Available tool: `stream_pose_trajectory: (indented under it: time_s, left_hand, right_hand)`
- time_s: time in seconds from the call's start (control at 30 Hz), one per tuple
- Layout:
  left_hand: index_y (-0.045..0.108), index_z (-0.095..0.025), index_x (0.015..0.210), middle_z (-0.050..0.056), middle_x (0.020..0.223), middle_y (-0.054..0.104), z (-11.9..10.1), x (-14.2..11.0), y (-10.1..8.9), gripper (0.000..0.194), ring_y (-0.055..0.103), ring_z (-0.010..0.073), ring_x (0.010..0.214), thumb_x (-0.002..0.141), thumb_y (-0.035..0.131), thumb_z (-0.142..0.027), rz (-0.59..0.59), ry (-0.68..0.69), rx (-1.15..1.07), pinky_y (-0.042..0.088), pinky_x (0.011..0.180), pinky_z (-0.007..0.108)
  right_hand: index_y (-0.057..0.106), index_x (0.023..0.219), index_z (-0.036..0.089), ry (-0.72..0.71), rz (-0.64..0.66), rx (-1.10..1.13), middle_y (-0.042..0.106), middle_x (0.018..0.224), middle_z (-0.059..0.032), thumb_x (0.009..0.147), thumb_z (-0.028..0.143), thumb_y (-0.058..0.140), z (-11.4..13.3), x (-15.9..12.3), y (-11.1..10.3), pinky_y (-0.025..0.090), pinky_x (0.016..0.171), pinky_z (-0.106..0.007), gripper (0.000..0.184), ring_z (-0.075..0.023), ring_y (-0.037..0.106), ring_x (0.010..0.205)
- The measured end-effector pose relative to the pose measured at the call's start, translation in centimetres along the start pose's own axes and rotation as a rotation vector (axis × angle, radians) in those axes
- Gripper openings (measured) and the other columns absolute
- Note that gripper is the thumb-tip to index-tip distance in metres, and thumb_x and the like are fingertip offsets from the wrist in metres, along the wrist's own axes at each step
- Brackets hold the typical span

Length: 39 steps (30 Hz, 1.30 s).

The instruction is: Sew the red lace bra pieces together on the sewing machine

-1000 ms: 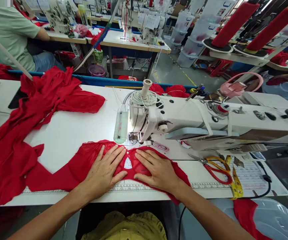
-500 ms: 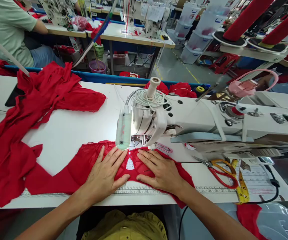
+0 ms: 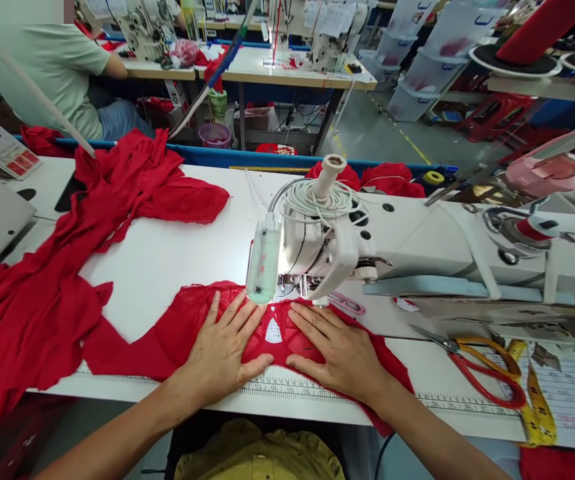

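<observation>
Under both palms a red lace garment piece, which looks like part of a bra, lies spread on the white sewing table. My left hand rests flat on its left half, fingers spread. On its right half lies my right hand, also flat with the fingers apart. Between the thumbs a small gap in the fabric shows the white, dotted surface beneath. Just beyond my fingertips stands the head of a sewing machine, its presser foot close to the fabric's far edge. A pale green clear guard hangs by my left fingertips.
A heap of red fabric covers the table's left side. Orange-and-red-handled scissors, a yellow tape measure and a pink-handled tool lie to the right. A ruler strip runs along the front edge. Another person sits beyond, at upper left.
The camera view has turned slightly left, so everything appears shifted to the right. My hands and the red garment piece keep the same position relative to the machine.
</observation>
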State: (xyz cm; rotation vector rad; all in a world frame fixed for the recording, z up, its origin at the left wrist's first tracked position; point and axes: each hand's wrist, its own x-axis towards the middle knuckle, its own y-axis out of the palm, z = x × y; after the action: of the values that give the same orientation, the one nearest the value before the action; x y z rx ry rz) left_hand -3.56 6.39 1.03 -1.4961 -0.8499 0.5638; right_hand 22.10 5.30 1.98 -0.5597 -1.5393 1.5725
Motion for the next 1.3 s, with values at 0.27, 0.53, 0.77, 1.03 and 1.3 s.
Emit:
stream_pose_trajectory:
  time_s: [0.27, 0.53, 0.77, 1.03, 1.3]
  left_hand:
    - [0.033, -0.014, 0.156, 0.014, 0.151, 0.051, 0.05, 0.06, -0.15, 0.076, 0.040, 0.0333, 0.142, 0.097, 0.042, -0.062, 0.019, 0.000, 0.016, 0.008, 0.121, 0.054]
    - [0.033, -0.013, 0.155, 0.012, 0.156, 0.045, 0.09, 0.00, 0.05, 0.076, 0.034, 0.0316, 0.145, 0.098, 0.042, -0.061, -0.011, 0.025, 0.018, -0.008, 0.122, 0.053]
    - [0.026, -0.017, 0.158, 0.009, 0.159, 0.039, 0.08, -0.05, 0.04, 0.076, 0.031, 0.0319, 0.148, 0.097, 0.045, -0.058, -0.008, 0.019, -0.038, -0.001, 0.123, 0.058]
    - [0.028, -0.016, 0.158, 0.010, 0.160, 0.038, 0.09, -0.23, 0.19, 0.075, 0.030, 0.0300, 0.148, 0.098, 0.043, -0.058, -0.033, 0.022, -0.048, -0.006, 0.123, 0.055]
    - [0.023, -0.020, 0.159, 0.009, 0.160, 0.038, 0.08, -0.21, 0.35, 0.076, 0.029, 0.0297, 0.149, 0.098, 0.041, -0.061, -0.015, 0.006, -0.062, -0.006, 0.123, 0.057]
  right_hand:
    - [0.060, 0.138, 0.018, -0.004, 0.011, -0.024, 0.061, 0.140, -0.0045, 0.095, 0.061, 0.055, -0.03, -0.01, -0.15, 0.061, 0.082, -0.033, 0.061, -0.0267, 0.062, 0.122]
    - [0.059, 0.140, 0.020, 0.020, 0.012, -0.021, 0.061, 0.140, -0.0067, 0.092, 0.060, 0.059, 0.16, 0.02, -0.13, 0.062, 0.074, -0.031, 0.062, -0.0271, 0.061, 0.124]
    - [0.058, 0.141, 0.021, 0.011, 0.019, -0.025, 0.060, 0.142, -0.0073, 0.092, 0.059, 0.059, 0.17, 0.02, -0.12, 0.062, 0.077, -0.033, 0.062, -0.0280, 0.061, 0.124]
    - [0.059, 0.140, 0.020, 0.015, 0.036, -0.018, 0.058, 0.143, -0.0061, 0.092, 0.056, 0.062, 0.32, 0.11, -0.47, 0.062, 0.079, -0.034, 0.060, -0.0283, 0.060, 0.126]
    - [0.054, 0.145, 0.024, 0.018, 0.051, -0.004, 0.058, 0.144, -0.0059, 0.090, 0.054, 0.065, 0.44, 0.22, -0.67, 0.063, 0.077, -0.034, 0.063, -0.0277, 0.057, 0.128]
